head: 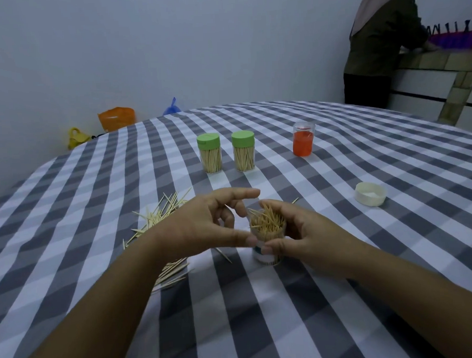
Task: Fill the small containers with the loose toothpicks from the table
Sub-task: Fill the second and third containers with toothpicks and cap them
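A tabletop (342, 255) under a grey-and-white checked cloth is filling most of the view, and a person in dark clothing (378, 40) is standing at a tiled counter (442, 61) in the far right corner. Near the middle front, the right hand (300, 235) is gripping an open clear container (268, 240), thumb and fingers curling around its wall while it is standing on the cloth, packed with toothpicks whose tips are sticking up past the rim. The left hand (204, 221) is reaching in beside it with fingers loosely spread; its thumb seems to be touching the container's side, though the overlap is making that hard to confirm. Loose toothpicks (160, 213) are lying scattered to the left, partly under the left forearm. Farther back, two green-lidded containers (209, 152) full of toothpicks are standing side by side, with an orange-tinted clear container (304, 139) well to their right. A white lid (371, 193) is lying upturned to the right of the hands.
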A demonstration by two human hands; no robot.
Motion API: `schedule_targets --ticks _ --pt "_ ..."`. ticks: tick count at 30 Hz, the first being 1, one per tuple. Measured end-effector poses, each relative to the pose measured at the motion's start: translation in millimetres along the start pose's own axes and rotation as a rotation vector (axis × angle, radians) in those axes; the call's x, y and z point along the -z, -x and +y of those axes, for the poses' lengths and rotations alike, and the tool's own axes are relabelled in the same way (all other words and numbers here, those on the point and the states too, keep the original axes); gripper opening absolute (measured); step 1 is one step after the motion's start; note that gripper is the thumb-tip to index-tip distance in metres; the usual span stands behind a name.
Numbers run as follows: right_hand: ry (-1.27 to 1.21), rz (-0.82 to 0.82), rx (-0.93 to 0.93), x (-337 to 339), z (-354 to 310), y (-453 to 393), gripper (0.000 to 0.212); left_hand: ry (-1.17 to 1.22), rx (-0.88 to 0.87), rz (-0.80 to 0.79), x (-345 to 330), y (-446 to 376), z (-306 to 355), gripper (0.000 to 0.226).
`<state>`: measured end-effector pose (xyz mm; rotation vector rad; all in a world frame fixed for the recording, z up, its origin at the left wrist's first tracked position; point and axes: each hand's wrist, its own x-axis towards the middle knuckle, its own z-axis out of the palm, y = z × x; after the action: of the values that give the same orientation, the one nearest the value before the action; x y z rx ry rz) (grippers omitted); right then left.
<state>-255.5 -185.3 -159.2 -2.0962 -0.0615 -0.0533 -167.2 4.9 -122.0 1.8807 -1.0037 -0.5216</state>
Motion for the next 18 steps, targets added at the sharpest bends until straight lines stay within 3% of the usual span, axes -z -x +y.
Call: schedule_targets --ticks 3,9,15,18 --pt "-0.024 -0.004 0.0 -0.5 0.8 0.1 0.072 -0.134 0.011 0.02 -3.9 -2.5 -0.6 0.056" --pt "-0.077 -0.003 0.013 1.5 1.1 -0.1 0.067 -0.068 -0.058 0.194 -13.4 -8.2 -1.6 0.03" --pt "-0.056 -0.012 0.03 0.2 -1.3 2.0 0.059 -0.159 -0.137 0.305 -18.6 -13.1 -1.2 0.009" --pt "-0.047 -0.009 0.045 0.6 -3.1 3.0 0.052 -0.214 -0.168 0.333 -25.8 -15.5 -0.4 0.012"
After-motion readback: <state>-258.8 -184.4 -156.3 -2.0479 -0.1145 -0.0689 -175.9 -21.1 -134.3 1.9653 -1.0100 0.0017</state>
